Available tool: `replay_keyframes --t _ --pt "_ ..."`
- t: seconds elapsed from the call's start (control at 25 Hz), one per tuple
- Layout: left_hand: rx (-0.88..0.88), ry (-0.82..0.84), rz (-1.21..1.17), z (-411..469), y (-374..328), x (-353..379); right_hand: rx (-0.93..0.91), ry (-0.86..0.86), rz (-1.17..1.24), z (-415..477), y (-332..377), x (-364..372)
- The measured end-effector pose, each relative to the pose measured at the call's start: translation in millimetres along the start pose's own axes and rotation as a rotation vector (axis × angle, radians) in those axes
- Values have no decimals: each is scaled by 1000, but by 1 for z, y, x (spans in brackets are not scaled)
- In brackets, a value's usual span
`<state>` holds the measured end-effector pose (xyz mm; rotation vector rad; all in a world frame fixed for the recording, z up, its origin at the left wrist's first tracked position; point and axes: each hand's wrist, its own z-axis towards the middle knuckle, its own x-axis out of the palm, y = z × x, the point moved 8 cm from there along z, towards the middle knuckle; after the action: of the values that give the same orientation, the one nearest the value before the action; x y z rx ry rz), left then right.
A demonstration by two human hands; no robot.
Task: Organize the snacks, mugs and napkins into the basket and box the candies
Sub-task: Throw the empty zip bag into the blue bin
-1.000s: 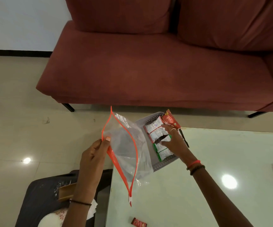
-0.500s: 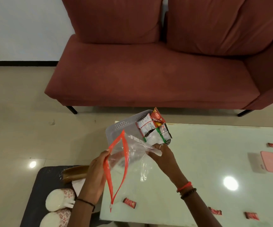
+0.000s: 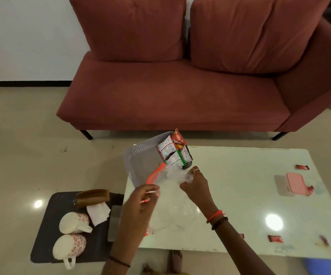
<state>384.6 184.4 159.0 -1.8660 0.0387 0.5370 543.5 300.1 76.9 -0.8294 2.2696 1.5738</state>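
Both hands now work the clear zip bag (image 3: 172, 213). The right hand (image 3: 195, 182), which a second ago rested on the snack packets (image 3: 172, 153) in the basket (image 3: 138, 155), has come off them and pinches the bag's film. The left hand (image 3: 138, 207) has dropped from holding the bag up and open, and its fingers are curled round the orange zip edge, though blur hides the exact hold. The bag looks empty and sags between the two grips onto the table (image 3: 240, 195). The packets stand just beyond the right hand's fingertips at the basket's far end, so the snack step appears done and the bag probably only needs setting aside. The mugs (image 3: 74, 223) and napkins (image 3: 98, 214) wait on a dark mat (image 3: 47, 215), down and to the left of the left hand. The candies (image 3: 275, 239) lie scattered well to the right of the right hand, near the pink box (image 3: 295, 183), not yet boxed.
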Motion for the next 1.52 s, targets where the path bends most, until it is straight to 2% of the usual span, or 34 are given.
replay_keyframes --t 0.08,0.12,0.2,0.24,0.32,0.4,0.48,0.52,0.6,0.64,0.68,0.72,0.76,0.84,0.88,0.96,1.04,1.12,1.2,1.28,1.4,1.52 --pt "-96 200 240 -14 21 41 44 62 156 -13 -1 -3" --pt "-169 236 301 -17 36 53 91 128 350 -19 -2 -1" --pt "-226 255 260 -21 51 68 207 300 763 -36 -2 4" --pt "-213 259 191 -22 53 74 272 353 883 -43 -5 5" --pt "-202 277 78 -27 50 81 385 414 1023 -55 -13 4" --pt "-190 222 74 -33 48 78 431 430 1128 -66 -22 0" --pt "-173 168 107 -45 47 74 410 423 1065 -77 -34 -8" --pt "-177 152 129 -52 49 73 358 401 911 -79 -41 -14" --pt "-197 142 166 -70 56 76 146 297 409 -84 -52 -32" --pt "-214 143 188 -78 63 79 13 185 169 -90 -50 -47" --pt "-234 136 209 -85 68 80 -135 87 -2 -99 -44 -58" --pt "-255 136 230 -92 73 82 -286 60 -87 -113 -36 -64" --pt "-260 137 238 -99 75 85 -412 120 -133 -130 -30 -63" --pt "-234 161 229 -114 74 98 -533 345 -252 -163 -37 -54" --pt "-209 200 217 -119 70 110 -539 414 -342 -172 -48 -53" --pt "-150 280 206 -132 58 134 -521 420 -438 -185 -74 -64" --pt "-48 287 240 -139 46 151 -477 364 -345 -191 -92 -81" --pt "33 227 309 -140 38 167 -406 304 -184 -196 -110 -103" --pt "62 148 325 -144 28 182 -336 218 -82 -198 -130 -125" --pt "58 136 248 -146 18 205 -284 113 -52 -199 -155 -152" --pt "-18 332 77 -148 18 262 -140 11 6 -196 -207 -188" --pt "-55 460 99 -147 17 333 81 -117 50 -191 -287 -238"
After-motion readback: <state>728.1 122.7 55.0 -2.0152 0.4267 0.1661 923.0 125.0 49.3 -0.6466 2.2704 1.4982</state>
